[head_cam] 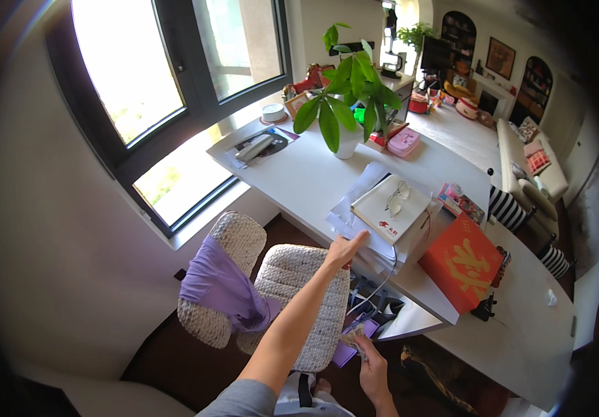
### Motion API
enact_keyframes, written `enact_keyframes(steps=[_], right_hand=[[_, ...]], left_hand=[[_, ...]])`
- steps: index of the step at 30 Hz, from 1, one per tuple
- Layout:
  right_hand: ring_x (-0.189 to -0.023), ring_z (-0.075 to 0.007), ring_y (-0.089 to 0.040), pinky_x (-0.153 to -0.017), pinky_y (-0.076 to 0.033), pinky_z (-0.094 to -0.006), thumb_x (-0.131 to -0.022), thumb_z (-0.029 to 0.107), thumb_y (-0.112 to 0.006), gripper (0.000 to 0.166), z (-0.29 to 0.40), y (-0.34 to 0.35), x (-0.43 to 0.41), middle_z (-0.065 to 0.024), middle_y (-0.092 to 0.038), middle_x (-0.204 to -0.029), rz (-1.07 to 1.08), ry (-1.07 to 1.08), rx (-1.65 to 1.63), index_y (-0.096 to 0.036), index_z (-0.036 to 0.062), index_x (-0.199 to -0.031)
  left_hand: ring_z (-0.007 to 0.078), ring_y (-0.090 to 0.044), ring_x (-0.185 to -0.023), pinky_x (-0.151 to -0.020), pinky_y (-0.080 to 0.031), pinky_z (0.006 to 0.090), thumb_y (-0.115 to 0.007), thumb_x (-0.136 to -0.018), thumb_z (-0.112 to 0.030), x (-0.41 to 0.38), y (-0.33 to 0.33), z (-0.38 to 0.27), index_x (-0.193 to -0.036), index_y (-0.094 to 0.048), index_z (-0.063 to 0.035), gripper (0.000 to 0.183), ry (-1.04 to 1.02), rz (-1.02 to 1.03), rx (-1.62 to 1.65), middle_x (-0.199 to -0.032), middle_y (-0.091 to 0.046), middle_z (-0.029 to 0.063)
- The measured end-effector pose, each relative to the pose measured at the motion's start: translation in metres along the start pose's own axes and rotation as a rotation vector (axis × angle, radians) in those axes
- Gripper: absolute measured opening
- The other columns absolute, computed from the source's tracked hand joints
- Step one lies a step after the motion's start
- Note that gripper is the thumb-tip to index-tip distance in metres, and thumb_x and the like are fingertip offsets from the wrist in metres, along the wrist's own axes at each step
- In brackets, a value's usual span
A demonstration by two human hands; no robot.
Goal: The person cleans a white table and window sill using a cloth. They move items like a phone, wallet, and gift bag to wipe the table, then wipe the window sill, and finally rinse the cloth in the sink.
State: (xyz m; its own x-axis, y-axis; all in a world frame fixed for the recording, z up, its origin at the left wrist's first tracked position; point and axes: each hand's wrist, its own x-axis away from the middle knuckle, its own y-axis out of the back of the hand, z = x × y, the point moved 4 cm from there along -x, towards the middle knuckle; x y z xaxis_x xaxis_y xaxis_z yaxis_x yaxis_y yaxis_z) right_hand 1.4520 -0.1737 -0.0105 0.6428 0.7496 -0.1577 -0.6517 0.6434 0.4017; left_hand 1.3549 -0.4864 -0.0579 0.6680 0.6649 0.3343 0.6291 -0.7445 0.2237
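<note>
My left hand (pixel 344 251) reaches to the near edge of a white desk (pixel 299 174). Its thumb lies along the corner of a stack of papers (pixel 349 213), and the other fingers curl out of sight, so its grip is unclear. Atop the papers rests a cream notebook (pixel 372 206) with wire-framed eyeglasses (pixel 394 205) on it. Lower down, in front of an open compartment under the desk, my right hand (pixel 373 367) holds a crumpled greyish cloth (pixel 354 338). A pale cable (pixel 382 281) hangs past the desk edge between my hands.
A tweed chair (pixel 299 297) stands against the desk, a purple garment (pixel 216 284) draped over its back. A red box (pixel 461 263) overhangs the desk's right side. Further back are a potted plant (pixel 349 143), a pink case (pixel 403 142) and a silver stapler-like object (pixel 255 148).
</note>
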Motion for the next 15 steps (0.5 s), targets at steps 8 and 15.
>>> enact_keyframes(steps=[8,15], right_hand=[[-0.118,-0.0303,-0.062,-0.102,-0.045,-0.0347,-0.077,-0.018,-0.039,0.054,-0.003,-0.039,0.023,-0.0214,-0.065,-0.122,0.065,-0.128,-0.110,-0.060,-0.0031,-0.125],[-0.121,-0.0237,-0.058,-0.105,-0.040,-0.0310,-0.080,-0.014,-0.041,0.050,0.027,-0.119,-0.010,-0.0174,-0.065,-0.124,-0.018,-0.100,-0.098,-0.059,-0.0058,-0.126]], left_hand=[[0.0169,-0.056,-0.062,-0.054,-0.045,0.0302,-0.056,-0.076,-0.083,0.072,0.045,0.039,-0.110,-0.046,0.0053,0.095,-0.080,-0.145,0.132,-0.068,-0.055,0.0098],[0.0099,-0.052,-0.060,-0.054,-0.041,0.0262,-0.049,-0.102,-0.047,0.213,0.193,0.068,-0.095,-0.058,-0.0014,0.047,-0.164,-0.076,0.256,-0.069,-0.059,0.0040]])
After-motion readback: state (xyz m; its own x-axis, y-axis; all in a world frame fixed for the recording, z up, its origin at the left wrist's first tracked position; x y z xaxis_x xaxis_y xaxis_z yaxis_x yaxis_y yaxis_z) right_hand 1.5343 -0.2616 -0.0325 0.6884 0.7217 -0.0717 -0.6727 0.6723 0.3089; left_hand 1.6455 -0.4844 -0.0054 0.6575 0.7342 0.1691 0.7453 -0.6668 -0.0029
